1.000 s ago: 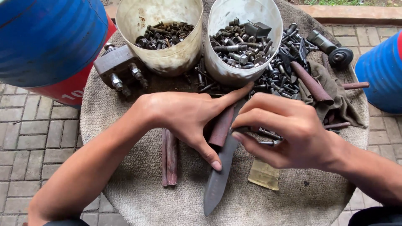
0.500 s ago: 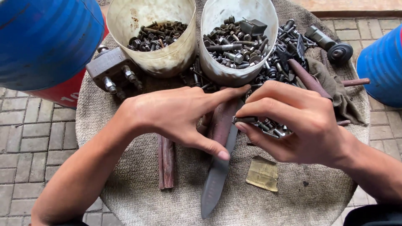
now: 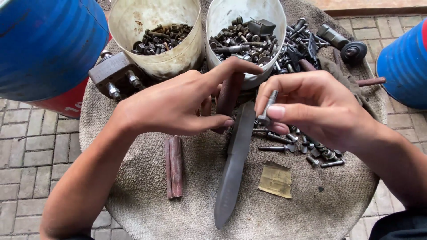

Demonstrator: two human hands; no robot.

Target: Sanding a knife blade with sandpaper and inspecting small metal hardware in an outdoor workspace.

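Note:
My right hand [image 3: 311, 109] pinches a small grey bolt [image 3: 268, 107] between thumb and fingers, lifted above a scatter of loose bolts [image 3: 307, 149]. My left hand [image 3: 178, 104] hovers beside it, fingers spread, its index finger reaching to the rim of the right white bucket [image 3: 267, 75] and its thumb close to a long flat grey metal blade [image 3: 233, 166] lying on the round cloth-covered table [image 3: 147, 213]. A brown rusty rod [image 3: 229, 95] lies under the left fingers.
Two white buckets hold bolts and nuts, the left one [image 3: 155, 58] beside a brown metal block with studs [image 3: 113, 75]. Rusty tube pieces [image 3: 173, 166] and a tan scrap [image 3: 275, 180] lie in front. Blue drums [image 3: 44, 44] [image 3: 404, 62] flank the table. A roller [image 3: 349, 46] is at back right.
My right hand has lifted off the bolt pile with one bolt pinched upright. My left hand has shifted slightly up and right. The view has moved closer.

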